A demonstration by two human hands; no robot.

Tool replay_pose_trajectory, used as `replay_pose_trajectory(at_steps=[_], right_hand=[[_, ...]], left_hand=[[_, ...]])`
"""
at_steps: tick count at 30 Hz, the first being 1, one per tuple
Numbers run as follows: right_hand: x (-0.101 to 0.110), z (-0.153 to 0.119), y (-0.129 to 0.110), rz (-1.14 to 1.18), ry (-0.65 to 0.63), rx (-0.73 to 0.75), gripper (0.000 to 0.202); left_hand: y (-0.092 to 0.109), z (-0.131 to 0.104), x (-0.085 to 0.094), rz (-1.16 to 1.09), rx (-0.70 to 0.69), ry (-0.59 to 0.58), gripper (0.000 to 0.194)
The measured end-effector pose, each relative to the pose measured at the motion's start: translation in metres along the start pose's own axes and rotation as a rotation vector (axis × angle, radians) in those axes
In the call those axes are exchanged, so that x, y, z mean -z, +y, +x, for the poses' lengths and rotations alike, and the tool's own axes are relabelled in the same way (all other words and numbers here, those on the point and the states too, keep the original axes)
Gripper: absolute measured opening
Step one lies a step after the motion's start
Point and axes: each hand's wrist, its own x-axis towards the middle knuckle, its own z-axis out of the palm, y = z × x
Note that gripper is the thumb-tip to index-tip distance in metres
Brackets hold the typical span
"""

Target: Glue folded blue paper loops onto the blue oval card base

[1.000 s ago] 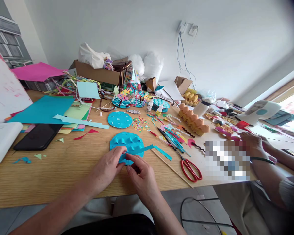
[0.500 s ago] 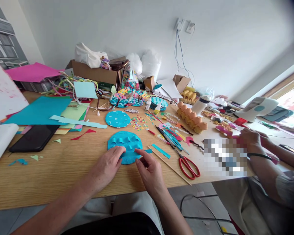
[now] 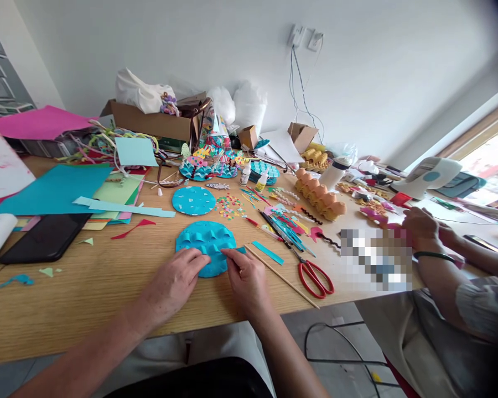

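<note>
A round blue paper disc (image 3: 205, 229) lies on the table before me, with rows of blue paper strip looped into waves on it. My left hand (image 3: 182, 276) rests over its lower left part, fingers together and pressing a strip down. My right hand (image 3: 248, 276) pinches that blue paper strip (image 3: 239, 250) at the disc's right side, thumb and forefinger closed. The fingers hide part of the strip and of the lowest row. A loose blue strip (image 3: 268, 252) and a wooden stick (image 3: 286, 279) lie just right of my right hand.
Red-handled scissors (image 3: 315, 278) lie at the right near the table edge. Behind the disc are another blue disc (image 3: 193, 200), confetti dots (image 3: 229, 207) and glue bottles (image 3: 245, 173). A black phone (image 3: 45, 237) lies left. Another person's hands (image 3: 423, 228) work at the right.
My right hand has closed from spread fingers to a pinch on the strip and shifted slightly inward. My left hand stays on the disc. The whole view has moved slightly.
</note>
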Motion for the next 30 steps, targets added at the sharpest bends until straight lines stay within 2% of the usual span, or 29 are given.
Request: replay_pose_trajectory(at_steps=[5,20,30], right_hand=[[0.000,0.000,-0.003,-0.065,-0.038,0.019,0.030],[0.003,0.003,-0.011,-0.213,-0.047,0.041,0.026],[0.003,0.007,-0.017,-0.247,-0.125,0.012,0.026]], left_hand=[[0.001,0.000,0.003,-0.021,0.004,-0.024,0.032],[0.000,-0.001,0.002,-0.015,-0.070,-0.053,0.028],[0.000,-0.001,0.000,0.001,-0.081,-0.043,0.026]])
